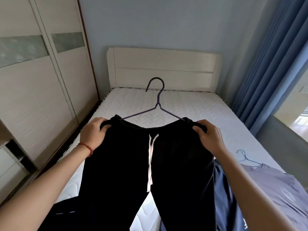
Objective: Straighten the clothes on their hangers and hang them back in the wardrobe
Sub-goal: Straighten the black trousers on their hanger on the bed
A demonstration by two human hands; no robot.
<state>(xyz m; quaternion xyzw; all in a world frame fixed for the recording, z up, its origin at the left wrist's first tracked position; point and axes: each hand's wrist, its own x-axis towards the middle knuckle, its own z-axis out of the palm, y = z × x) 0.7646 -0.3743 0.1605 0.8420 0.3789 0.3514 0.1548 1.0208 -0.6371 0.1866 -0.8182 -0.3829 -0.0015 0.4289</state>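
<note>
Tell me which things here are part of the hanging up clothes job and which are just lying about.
Part of the job:
- black trousers, gripped at the waistband by left hand and right hand
- dark hanger in the waistband
- grey T-shirt on a light blue hanger
- navy garment
- wardrobe

Just there:
- bed
- headboard
- blue curtain

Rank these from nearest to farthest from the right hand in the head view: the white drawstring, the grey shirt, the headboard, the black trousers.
From the right hand:
1. Black trousers, gripped at the waistband.
2. White drawstring, to its left at the trousers' centre.
3. Grey shirt, lower right on the bed.
4. Headboard, at the bed's far end.
</note>
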